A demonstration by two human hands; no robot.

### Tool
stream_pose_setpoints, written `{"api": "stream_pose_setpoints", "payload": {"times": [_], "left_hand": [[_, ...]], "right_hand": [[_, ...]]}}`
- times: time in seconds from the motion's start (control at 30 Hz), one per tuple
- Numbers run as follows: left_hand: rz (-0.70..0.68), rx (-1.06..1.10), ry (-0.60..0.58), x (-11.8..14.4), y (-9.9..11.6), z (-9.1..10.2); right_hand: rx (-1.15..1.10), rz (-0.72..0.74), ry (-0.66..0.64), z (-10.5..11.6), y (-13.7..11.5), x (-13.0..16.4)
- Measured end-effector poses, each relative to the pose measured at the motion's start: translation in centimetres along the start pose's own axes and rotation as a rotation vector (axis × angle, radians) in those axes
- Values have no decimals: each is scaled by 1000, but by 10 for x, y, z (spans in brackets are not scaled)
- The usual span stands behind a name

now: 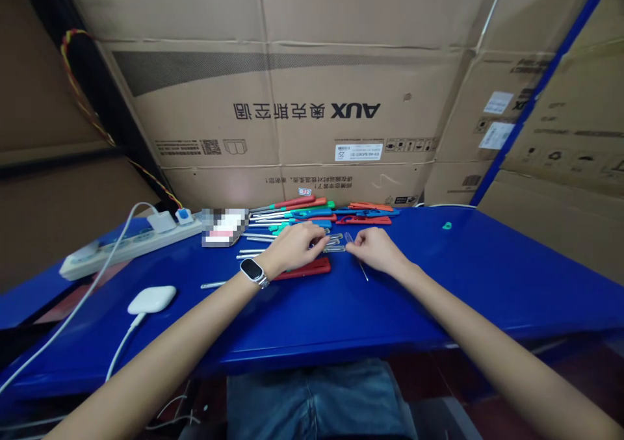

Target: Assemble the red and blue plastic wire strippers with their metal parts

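My right hand (374, 248) is closed on a small screwdriver (363, 271), its clear purplish handle showing above the fingers and its thin shaft slanting down to the blue tabletop. Close by on the left, my left hand (297, 244) has its fingers bent together over some clear parts with metal ends (334, 240); what they grip is hidden. Beneath that wrist lies a red handle (307, 268) with a metal stem (213, 285). Behind the hands lie several long-stemmed pieces that look like stick lighters (295, 203), in red, green and blue.
Red and blue plastic casings (365, 220) lie at the back of the blue table (487, 271). To the left are a power strip (134, 245), a white earbud case (152, 299) on a cable, and a blurred-out box (227, 227). A green bit (447, 225) lies right. Cardboard (307, 76) walls the back.
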State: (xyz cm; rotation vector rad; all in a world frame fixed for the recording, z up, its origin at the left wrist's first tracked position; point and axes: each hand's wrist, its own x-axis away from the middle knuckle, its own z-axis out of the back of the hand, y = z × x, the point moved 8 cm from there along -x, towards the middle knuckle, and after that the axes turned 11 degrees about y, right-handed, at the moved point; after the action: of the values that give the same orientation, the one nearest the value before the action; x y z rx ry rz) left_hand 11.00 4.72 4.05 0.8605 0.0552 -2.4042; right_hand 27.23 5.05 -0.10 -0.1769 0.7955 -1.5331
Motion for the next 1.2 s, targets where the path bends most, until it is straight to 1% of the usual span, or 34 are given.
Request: {"api": "stream_pose_setpoints", "payload": {"times": [0.03, 0.1, 0.17, 0.23, 0.3, 0.37, 0.43, 0.5, 0.57, 0.7, 0.83, 0.93, 1.07, 1.2], "left_hand": [[30, 11, 27, 2, -7, 7], [115, 52, 79, 9, -24, 22], [211, 139, 125, 18, -43, 35], [307, 254, 170, 29, -62, 44], [383, 346, 218, 41, -79, 49], [418, 395, 261, 52, -93, 52], [428, 422, 277, 60, -102, 52], [433, 419, 275, 64, -106, 51], [427, 391, 267, 64, -107, 51], [398, 344, 246, 62, -100, 53], [404, 322, 219, 62, -98, 51], [429, 318, 217, 63, -99, 51], [475, 329, 235, 64, -100, 49], [464, 364, 245, 64, -95, 46]], "right_hand": [[-155, -16, -13, -3, -7, -3], [-501, -47, -79, -14, -27, -8], [-745, -52, -125, -30, -53, -14], [-860, -33, -209, -53, -83, -19], [-930, -14, -234, -74, -107, -23], [-978, 7, -267, -93, -126, -26], [-1009, 62, -264, -105, -137, -26], [-1016, 121, -233, -111, -141, -25], [-1001, 164, -214, -114, -141, -21], [-977, 219, -234, -116, -139, -14], [-963, 218, -256, -116, -136, -13], [-998, 189, -268, -115, -131, -15], [-1095, 111, -275, -105, -120, -18], [-1171, 48, -239, -79, -106, -17]]}}
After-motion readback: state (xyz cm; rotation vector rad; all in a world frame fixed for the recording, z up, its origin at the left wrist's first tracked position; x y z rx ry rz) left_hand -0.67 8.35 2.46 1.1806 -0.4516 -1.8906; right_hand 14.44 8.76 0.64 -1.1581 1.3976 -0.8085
